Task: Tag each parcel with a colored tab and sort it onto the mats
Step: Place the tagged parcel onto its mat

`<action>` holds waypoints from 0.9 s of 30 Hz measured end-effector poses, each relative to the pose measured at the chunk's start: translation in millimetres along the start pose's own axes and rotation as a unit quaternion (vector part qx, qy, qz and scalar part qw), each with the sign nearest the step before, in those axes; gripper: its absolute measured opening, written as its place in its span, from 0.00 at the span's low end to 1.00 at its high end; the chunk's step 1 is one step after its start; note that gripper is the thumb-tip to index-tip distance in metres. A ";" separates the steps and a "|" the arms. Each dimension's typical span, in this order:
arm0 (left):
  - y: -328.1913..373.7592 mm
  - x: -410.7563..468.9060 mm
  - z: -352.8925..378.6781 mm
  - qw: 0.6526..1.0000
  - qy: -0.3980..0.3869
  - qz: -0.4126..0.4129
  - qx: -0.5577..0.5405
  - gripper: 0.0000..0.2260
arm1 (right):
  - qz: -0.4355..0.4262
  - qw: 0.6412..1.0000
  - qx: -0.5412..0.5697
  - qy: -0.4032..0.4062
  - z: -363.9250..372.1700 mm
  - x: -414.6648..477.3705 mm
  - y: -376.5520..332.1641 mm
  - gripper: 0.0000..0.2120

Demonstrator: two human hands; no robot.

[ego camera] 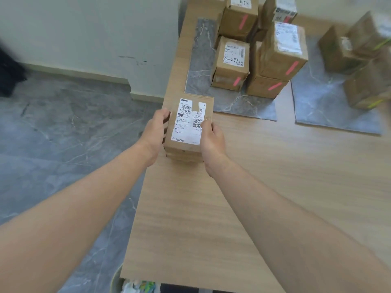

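I hold a brown cardboard parcel with a white shipping label between both hands, near the table's left edge. My left hand grips its left side, fingers curled round the edge. My right hand grips its right side, thumb over the label. No coloured tab shows on this parcel. Just beyond it lies a grey marble-pattern mat bearing several stacked parcels with pink tabs. A second grey mat at the right carries parcels with yellow-green tabs.
The wooden table stretches toward me. Its left edge drops to a grey tiled floor beside a pale wall. A container with colourful items shows at the table's near edge.
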State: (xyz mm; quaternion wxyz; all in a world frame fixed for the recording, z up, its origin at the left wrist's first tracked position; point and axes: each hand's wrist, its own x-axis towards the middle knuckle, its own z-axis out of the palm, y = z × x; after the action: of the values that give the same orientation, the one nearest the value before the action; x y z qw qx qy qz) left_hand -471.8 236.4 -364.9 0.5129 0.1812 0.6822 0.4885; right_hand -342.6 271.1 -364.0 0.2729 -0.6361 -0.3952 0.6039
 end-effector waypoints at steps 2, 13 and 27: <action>10.8 -11.5 2.2 1.000 -0.010 0.017 0.003 0.16 | -0.014 1.000 0.008 0.007 -5.8 -9.6 -10.4 0.13; 103.7 -110.6 46.3 0.990 -0.082 0.117 0.012 0.15 | -0.112 0.991 0.042 0.057 -85.4 -90.8 -103.1 0.12; 183.5 -266.5 153.3 0.982 -0.082 0.173 0.003 0.23 | -0.221 0.969 0.089 0.063 -249.5 -204.1 -178.2 0.15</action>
State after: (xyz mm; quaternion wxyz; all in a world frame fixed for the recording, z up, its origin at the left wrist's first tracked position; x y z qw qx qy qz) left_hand -275.2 194.5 -68.6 0.4744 0.3375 0.5977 0.5511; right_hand -119.4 229.6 -74.0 0.4799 -0.5429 -0.4528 0.5196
